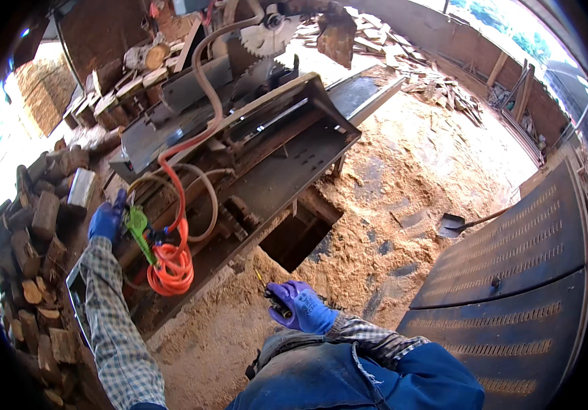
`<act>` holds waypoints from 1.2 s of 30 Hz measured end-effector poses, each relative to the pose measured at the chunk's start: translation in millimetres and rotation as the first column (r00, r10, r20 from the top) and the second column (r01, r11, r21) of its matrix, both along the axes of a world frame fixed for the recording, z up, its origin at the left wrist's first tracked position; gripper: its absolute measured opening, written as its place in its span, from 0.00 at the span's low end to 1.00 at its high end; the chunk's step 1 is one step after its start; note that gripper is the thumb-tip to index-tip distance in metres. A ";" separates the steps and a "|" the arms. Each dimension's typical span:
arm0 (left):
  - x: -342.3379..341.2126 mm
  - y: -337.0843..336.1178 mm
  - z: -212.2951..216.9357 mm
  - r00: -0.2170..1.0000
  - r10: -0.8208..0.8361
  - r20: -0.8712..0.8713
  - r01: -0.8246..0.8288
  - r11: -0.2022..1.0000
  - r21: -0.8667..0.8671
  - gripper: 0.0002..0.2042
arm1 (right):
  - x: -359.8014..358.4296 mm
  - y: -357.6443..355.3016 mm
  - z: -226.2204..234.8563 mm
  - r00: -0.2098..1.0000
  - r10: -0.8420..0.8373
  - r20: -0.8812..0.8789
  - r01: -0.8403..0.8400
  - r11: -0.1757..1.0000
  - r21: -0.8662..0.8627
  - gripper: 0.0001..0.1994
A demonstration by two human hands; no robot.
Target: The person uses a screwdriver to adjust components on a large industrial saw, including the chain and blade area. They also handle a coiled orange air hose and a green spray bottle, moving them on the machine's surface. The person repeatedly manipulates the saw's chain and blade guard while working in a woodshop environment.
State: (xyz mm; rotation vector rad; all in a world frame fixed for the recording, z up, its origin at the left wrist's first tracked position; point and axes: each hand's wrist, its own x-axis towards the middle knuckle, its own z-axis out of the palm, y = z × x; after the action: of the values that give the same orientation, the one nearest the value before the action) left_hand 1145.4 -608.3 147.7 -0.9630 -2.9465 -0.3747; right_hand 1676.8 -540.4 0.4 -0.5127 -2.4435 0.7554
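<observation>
My left hand [106, 220], in a blue glove, rests at the left end of the saw machine [287, 160], its fingers stretched upward and apart. Right beside it hangs a green air blow gun [137, 224]; whether the hand touches it I cannot tell. An orange coiled air hose [171, 270] dangles below the gun. My right hand [302, 307], in a purple and blue glove, is closed in front of my waist. Between its fingers is a slim tool [282, 311] with a black and yellow handle; a thin yellow tip sticks out toward the machine.
Two toothed circular blades [267, 34] stand at the machine's far side. Split logs [45, 219] are stacked at the left. A square pit [301, 236] opens in the sawdust-covered floor. A shovel [452, 225] lies near a slotted dark metal cabinet [506, 287] on the right.
</observation>
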 end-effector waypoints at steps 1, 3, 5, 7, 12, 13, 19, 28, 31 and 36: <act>22.3 4.8 9.4 0.971 -0.034 -0.237 0.030 0.999 -0.020 0.37 | 2.2 9.5 0.7 1.000 -0.005 0.015 0.005 1.000 0.001 0.29; 32.4 7.7 21.7 0.957 -0.093 -0.276 0.092 0.996 -0.014 0.38 | 5.4 26.2 2.7 0.999 -0.034 -0.022 0.035 0.999 0.035 0.28; 43.7 12.5 24.8 0.935 -0.040 -0.353 0.020 0.998 -0.060 0.34 | 5.0 39.2 -0.9 0.998 -0.028 -0.048 0.030 0.999 0.046 0.28; 52.5 27.5 26.8 0.920 -0.014 -0.392 -0.047 0.988 -0.147 0.32 | 3.5 54.1 -13.2 0.997 -0.040 -0.059 0.041 0.999 0.003 0.28; 74.6 45.5 34.1 0.921 -0.013 -0.389 -0.067 0.979 -0.193 0.29 | -4.9 77.7 -12.4 0.999 0.050 -0.003 -0.050 0.999 0.021 0.29; 74.3 43.7 33.6 0.916 -0.008 -0.400 -0.083 0.974 -0.210 0.29 | -7.0 79.5 -10.2 0.996 0.087 -0.015 -0.086 0.996 0.018 0.29; 96.4 63.7 54.0 0.932 0.045 -0.360 -0.206 0.883 -0.422 0.23 | -8.1 84.8 -12.7 0.983 0.160 -0.089 -0.165 0.984 -0.064 0.28; 101.9 95.2 56.2 0.901 0.049 -0.430 -0.364 0.624 -0.692 0.14 | -0.6 88.3 -17.5 0.990 0.100 -0.099 -0.108 0.991 -0.074 0.27; 99.6 99.5 55.2 0.915 0.057 -0.399 -0.363 0.543 -0.757 0.15 | 0.2 90.0 -19.6 0.990 0.104 -0.095 -0.112 0.990 -0.086 0.27; 94.5 80.8 65.8 0.947 -0.005 -0.320 -0.220 0.717 -0.662 0.19 | -0.5 88.7 -19.9 0.991 0.133 0.007 -0.131 0.984 -0.123 0.27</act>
State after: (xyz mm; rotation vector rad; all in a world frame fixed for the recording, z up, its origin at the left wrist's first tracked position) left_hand 1239.9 -527.5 213.5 -0.7582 -2.8242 0.8812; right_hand 1676.3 -451.7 -19.5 -0.4059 -2.4747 0.9646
